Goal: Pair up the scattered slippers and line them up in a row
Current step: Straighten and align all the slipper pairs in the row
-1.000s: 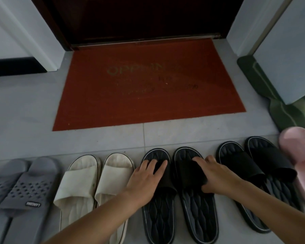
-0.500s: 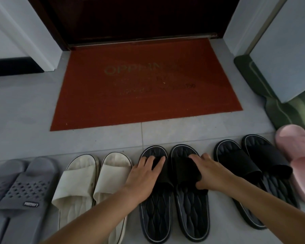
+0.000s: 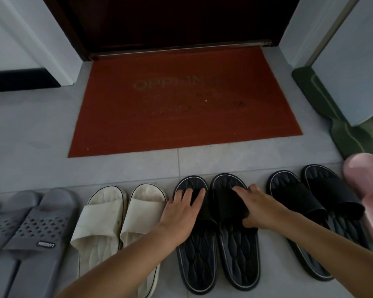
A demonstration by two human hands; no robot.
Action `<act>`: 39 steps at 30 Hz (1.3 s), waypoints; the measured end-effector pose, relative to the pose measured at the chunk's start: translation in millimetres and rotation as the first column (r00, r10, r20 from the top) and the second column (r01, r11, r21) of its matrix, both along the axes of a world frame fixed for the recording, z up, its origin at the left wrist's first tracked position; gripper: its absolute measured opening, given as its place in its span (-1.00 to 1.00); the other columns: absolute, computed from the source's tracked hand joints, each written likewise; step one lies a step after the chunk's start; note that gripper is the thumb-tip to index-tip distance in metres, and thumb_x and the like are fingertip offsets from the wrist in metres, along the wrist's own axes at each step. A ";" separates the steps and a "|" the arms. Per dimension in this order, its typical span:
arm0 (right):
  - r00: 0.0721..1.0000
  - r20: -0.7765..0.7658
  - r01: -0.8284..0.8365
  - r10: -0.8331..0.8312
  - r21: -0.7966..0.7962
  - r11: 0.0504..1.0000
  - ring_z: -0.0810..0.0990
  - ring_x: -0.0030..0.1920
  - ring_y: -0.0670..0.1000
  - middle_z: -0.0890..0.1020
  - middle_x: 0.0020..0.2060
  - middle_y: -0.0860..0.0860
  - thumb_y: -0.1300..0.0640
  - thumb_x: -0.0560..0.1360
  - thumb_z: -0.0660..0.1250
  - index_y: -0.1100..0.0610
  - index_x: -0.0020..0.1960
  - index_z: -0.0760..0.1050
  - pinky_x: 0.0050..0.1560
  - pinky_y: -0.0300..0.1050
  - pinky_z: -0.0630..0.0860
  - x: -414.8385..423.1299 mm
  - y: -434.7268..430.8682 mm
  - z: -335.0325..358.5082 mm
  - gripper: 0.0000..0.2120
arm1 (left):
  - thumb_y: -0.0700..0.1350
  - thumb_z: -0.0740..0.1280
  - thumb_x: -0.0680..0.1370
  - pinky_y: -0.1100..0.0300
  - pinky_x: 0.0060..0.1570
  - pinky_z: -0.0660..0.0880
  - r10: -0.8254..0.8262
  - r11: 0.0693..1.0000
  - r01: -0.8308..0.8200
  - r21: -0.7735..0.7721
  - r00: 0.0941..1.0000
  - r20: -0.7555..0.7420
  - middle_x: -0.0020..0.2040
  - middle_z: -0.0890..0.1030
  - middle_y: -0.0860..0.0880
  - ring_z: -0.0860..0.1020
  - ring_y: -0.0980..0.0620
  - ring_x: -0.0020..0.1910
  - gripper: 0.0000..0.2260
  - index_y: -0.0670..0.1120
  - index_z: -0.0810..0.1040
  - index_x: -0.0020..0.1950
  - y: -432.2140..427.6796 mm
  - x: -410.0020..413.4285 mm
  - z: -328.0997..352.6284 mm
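Right now both hands sit on the middle black pair, low centre of view. Left hand [image 3: 182,214] lies flat, fingers spread, on the strap of the left black slipper [image 3: 197,250]; right hand [image 3: 260,208] is on the strap of the right black slipper [image 3: 238,250], fingers over the top and thumb hooked at the strap's near edge — a light hold, not a lift. The two touch side by side, toes at 12 o'clock toward the red mat [image 3: 181,104].

Row on the floor [image 3: 30,136], from 9 to 3 o'clock: grey pair [image 3: 30,229], cream pair [image 3: 121,218], this black pair, 2nd black pair [image 3: 314,203], then pink slippers [image 3: 368,186] partly cut off by the frame edge.

Step in hand, I'd judge: squaring up this pair w/ the row. Task looks nearly done; 4 pairs are matched and set.

Next move prob. needs a small nudge so toes line up w/ the neighbours, and closing the gap at 3 o'clock to the 2nd black pair, which sits angled. Pink ones look less tidy, so they likely need attn after — can't tell fully, part out of view.
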State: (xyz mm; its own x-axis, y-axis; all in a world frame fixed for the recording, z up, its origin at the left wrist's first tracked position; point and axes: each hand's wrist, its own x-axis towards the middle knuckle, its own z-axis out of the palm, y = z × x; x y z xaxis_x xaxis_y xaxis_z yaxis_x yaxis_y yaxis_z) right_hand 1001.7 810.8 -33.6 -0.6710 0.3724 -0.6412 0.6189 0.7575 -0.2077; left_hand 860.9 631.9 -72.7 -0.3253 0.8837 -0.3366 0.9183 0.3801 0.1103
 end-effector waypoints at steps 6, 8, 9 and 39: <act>1.000 0.015 -0.012 0.012 0.013 1.000 0.56 0.07 0.22 0.28 0.23 0.12 0.01 0.29 0.42 -0.08 0.49 -0.03 0.06 0.04 0.55 2.4 -0.5 0.1 -0.09 | -0.23 0.33 0.43 -0.08 0.19 0.37 -0.014 1.000 0.014 -0.020 1.000 0.001 0.40 0.16 -0.20 0.25 -0.24 0.29 -0.16 -0.03 -0.16 0.53 1.1 1.8 5.3; 1.000 0.022 -0.020 0.020 0.015 1.000 0.55 0.08 0.21 0.28 0.24 0.11 0.00 0.30 0.42 -0.08 0.49 -0.04 0.07 0.02 0.54 3.2 -0.8 -0.5 -0.09 | -0.23 0.33 0.44 -0.10 0.19 0.37 -0.017 0.999 0.017 -0.028 1.000 0.008 0.40 0.17 -0.21 0.25 -0.25 0.29 -0.17 -0.04 -0.15 0.53 0.8 2.9 8.4; 1.000 0.023 -0.021 0.021 0.013 1.000 0.55 0.10 0.21 0.28 0.24 0.11 0.00 0.29 0.41 -0.08 0.49 -0.04 0.09 0.01 0.53 3.5 -1.1 -0.7 -0.09 | -0.24 0.32 0.45 -0.10 0.19 0.37 -0.018 0.999 0.018 -0.031 1.000 0.015 0.40 0.17 -0.22 0.25 -0.26 0.29 -0.19 -0.04 -0.14 0.53 0.5 3.4 10.3; 0.932 0.336 0.054 -0.137 0.245 0.968 0.08 0.50 0.20 0.01 0.53 0.07 -0.35 -0.04 0.48 -0.14 0.50 -0.27 0.42 0.20 0.20 97.0 138.0 27.6 0.35 | 0.28 0.29 0.45 -0.05 0.49 -0.13 -0.305 0.952 0.292 0.095 0.933 0.189 0.55 -0.13 -0.24 -0.12 -0.18 0.52 -0.04 -0.22 -0.18 0.52 79.6 83.6 40.1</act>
